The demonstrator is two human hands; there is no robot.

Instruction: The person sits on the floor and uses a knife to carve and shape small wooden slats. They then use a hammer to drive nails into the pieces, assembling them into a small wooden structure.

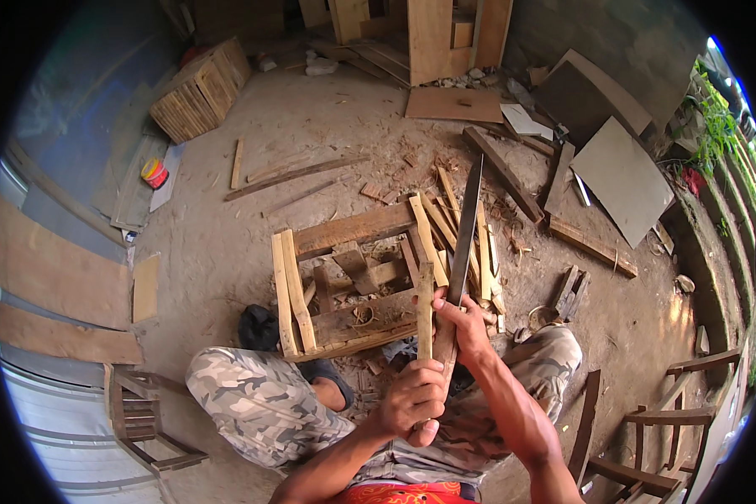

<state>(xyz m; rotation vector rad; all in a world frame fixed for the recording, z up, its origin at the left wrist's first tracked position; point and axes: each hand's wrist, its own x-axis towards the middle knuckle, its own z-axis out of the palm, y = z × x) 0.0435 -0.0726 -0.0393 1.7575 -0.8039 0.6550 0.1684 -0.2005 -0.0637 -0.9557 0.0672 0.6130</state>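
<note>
Work reads as partway: frame standing, one pale strip in the hands

From my remote seat I see, at far left, flat boards along the wall and a small slatted wooden piece near the left leg. Between them and the work lies the widest open ground, with thin lengths of wood on its far side; I judge this the easier side for swinging long pieces.

In the middle, just beyond the legs, sits the wooden frame, its rails joined around a hollow centre. Two pale slats lie along its left side and another pale piece along its right. Whether any is fixed, I cannot tell.

The left hand has its grip clamped around the near end of the pale strip, which stands over the frame's near right corner. The right hand has its grip closed on the long blade where it meets the handle, the edge beside the strip.

Right of the blade, loose strips lie in a heap, so I judge more pieces remain. Farther right, a beam and a grey panel narrow the room; nearer, a chair-like frame crowds the right edge.
</note>
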